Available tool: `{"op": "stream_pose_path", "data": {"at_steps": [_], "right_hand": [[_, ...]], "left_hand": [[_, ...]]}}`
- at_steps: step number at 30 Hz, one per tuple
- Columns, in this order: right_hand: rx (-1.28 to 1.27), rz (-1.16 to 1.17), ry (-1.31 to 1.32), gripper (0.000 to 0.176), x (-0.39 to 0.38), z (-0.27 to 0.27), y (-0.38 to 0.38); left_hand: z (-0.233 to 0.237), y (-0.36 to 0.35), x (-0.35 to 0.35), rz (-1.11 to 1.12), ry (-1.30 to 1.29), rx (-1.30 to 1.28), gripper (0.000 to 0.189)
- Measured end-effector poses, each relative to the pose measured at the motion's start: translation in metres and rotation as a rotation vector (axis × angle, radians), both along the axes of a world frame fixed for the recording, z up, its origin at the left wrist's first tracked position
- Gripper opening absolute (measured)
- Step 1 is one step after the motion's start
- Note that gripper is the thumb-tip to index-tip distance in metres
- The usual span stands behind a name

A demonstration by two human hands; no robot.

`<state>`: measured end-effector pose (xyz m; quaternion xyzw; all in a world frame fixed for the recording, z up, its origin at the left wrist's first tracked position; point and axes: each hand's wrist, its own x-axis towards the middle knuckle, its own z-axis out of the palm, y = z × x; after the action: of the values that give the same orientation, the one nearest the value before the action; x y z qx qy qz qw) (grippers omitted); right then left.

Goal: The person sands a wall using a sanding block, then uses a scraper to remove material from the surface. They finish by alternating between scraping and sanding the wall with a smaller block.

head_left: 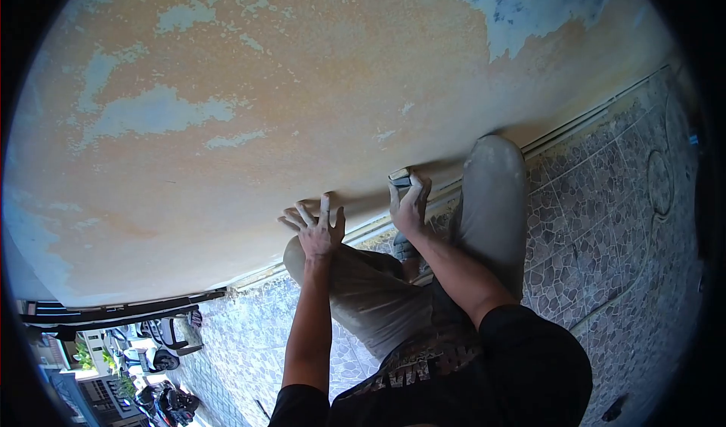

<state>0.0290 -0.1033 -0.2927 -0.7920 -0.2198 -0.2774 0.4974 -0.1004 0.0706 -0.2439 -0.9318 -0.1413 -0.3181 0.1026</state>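
Outdoor forecourt of a house, open to a street.

- Large rendered wall in weathered orange-ochre paint, flaked away to pale blue-grey patches: exterior surface.
- Ground paved in grey-and-brown tiles printed with an irregular pebble pattern, patio-type flooring, meeting the wall's foot.
- Hard daylight, sharp shadows.
- Lower left: parked motor scooters, green leafy plants, and a pale neighbouring building with dark windows beyond.

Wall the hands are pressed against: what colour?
The wall is mottled orange-tan with pale blue patches; the head view shows it best.
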Motion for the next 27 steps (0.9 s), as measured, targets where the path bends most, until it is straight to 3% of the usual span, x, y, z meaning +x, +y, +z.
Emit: {"op": "stream_pose_path", "data": {"at_steps": [4, 6, 9, 12, 14, 16, 20, 23, 27], "right_hand": [[0.251, 0.100, -0.143, 0.065, 0.019, 0.087, 0.004], [0.240, 0.104, -0.168, 0.067, 0.022, 0.081, 0.001], [-0.011, 0.085, -0.149, 0.065, 0.014, 0.008, -0.010], [0.071, 0.053, -0.050, 0.063, 0.003, 0.023, -0.001], [0.196, 0.099, -0.164, 0.062, 0.014, 0.072, 0.004], [0.253, 0.113, -0.157, 0.064, 0.024, 0.106, 0.002], [0.187, 0.110, -0.219, 0.063, 0.023, 0.033, -0.004], [0.061, 0.060, -0.009, 0.062, 0.004, 0.014, -0.003], [0.289, 0.111, -0.175, 0.067, 0.026, 0.113, 0.006]], "left_hand": [[0.017, -0.008, -0.004, 0.039, 0.097, -0.085, 0.059], [0.016, -0.008, -0.006, 0.038, 0.092, -0.100, 0.057], [0.006, -0.003, -0.003, 0.026, 0.063, -0.036, 0.060], [0.007, -0.003, -0.002, 0.054, 0.098, -0.058, 0.062], [0.008, -0.003, -0.005, 0.026, 0.048, -0.039, 0.060], [0.018, -0.009, -0.006, 0.075, 0.164, -0.102, 0.057], [0.001, -0.001, -0.004, 0.012, 0.056, -0.028, 0.055], [0.004, -0.004, -0.004, 0.026, 0.083, -0.019, 0.055], [0.012, -0.006, -0.008, 0.057, 0.132, -0.071, 0.057]]}}
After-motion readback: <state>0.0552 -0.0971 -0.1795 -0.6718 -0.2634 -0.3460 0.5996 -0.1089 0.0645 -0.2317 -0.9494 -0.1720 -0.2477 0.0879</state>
